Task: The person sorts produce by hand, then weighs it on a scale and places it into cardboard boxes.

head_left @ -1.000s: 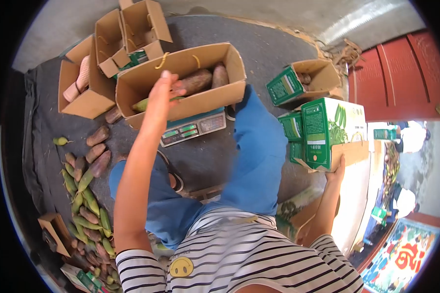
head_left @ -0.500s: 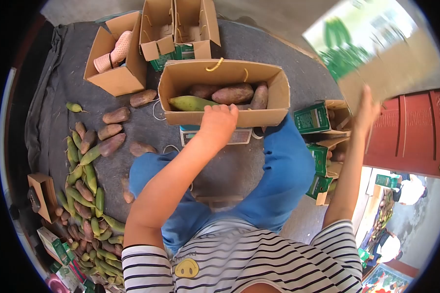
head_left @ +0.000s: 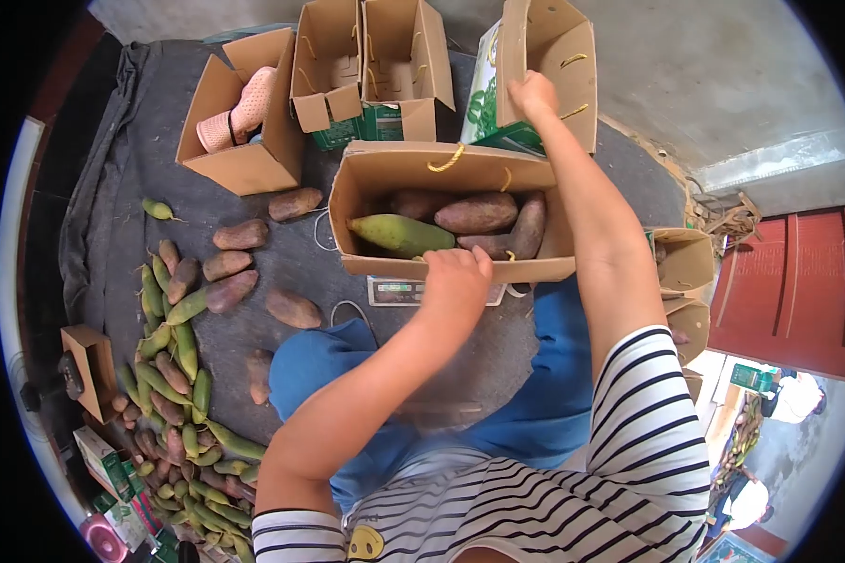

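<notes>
In front of me an open cardboard box [head_left: 385, 265] rests on a scale [head_left: 394, 292]. It holds several big radishes: a green one [head_left: 399, 235] at the left and purplish-brown ones [head_left: 479, 214] beside it. My left hand [head_left: 458, 277] curls over the near rim of this box, close to its yellow cord. My right hand [head_left: 533, 96] reaches to the far side, its fingers closed on the edge of another carton [head_left: 563, 70]. That carton stands upright, with a white and green printed side and yellow rope handles.
At the back stand two open cartons [head_left: 327, 80] and a box [head_left: 239, 174] with a pink mesh item [head_left: 253, 98]. Radishes [head_left: 188, 450] heap on the dark ground sheet [head_left: 113, 235] at left. Filled cartons [head_left: 683, 263] line the right. Other people [head_left: 793, 399] are in the distance.
My right hand has carried the printed carton from the upper right to the back, past the scale. My left hand stays at the near rim. The view has shifted slightly.
</notes>
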{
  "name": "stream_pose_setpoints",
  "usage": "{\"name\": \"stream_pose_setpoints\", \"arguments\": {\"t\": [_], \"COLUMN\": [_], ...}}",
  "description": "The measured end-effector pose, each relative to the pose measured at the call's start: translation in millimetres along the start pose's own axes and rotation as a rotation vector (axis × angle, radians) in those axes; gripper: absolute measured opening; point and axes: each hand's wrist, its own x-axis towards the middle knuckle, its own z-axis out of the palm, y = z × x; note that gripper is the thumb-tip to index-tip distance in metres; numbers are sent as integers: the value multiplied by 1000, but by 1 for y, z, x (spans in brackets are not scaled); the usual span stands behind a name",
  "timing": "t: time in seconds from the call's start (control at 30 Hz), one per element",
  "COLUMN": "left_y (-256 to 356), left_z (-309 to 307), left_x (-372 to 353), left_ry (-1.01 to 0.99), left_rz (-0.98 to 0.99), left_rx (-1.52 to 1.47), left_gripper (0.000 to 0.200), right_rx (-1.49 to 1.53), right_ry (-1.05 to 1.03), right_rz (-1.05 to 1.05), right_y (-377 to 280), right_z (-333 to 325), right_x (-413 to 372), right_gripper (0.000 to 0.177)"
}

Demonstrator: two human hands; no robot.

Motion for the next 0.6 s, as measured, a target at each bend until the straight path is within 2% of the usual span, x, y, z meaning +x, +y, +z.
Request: {"name": "stream_pose_setpoints", "arguments": {"t": [0.03, 0.23, 0.33, 0.4, 0.5, 0.6], "left_y": [1, 3, 0, 1, -1, -2], "left_z": [0, 0, -2, -3, 1, 7], "left_x": [0, 0, 0, 1, -2, 0], "left_ry": [3, 23, -7, -22, 10, 26], "left_rz": [-4, -15, -5, 5, 12, 13], "left_rx": [6, 9, -8, -15, 9, 17], "left_gripper": [41, 41, 41, 42, 44, 46], "right_rx": [-56, -35, 68, -118, -95, 34], "right_ry": [-62, -95, -354, -391, -611, -520], "right_rz": [41, 34, -81, -282, -386, -398], "right_y": [-6, -31, -23, -21, -16, -13], "right_z": [4, 32, 72, 75, 52, 1], "right_x": [1, -2, -7, -21, -25, -49], "right_gripper": [33, 37, 45, 41, 35, 34]}}
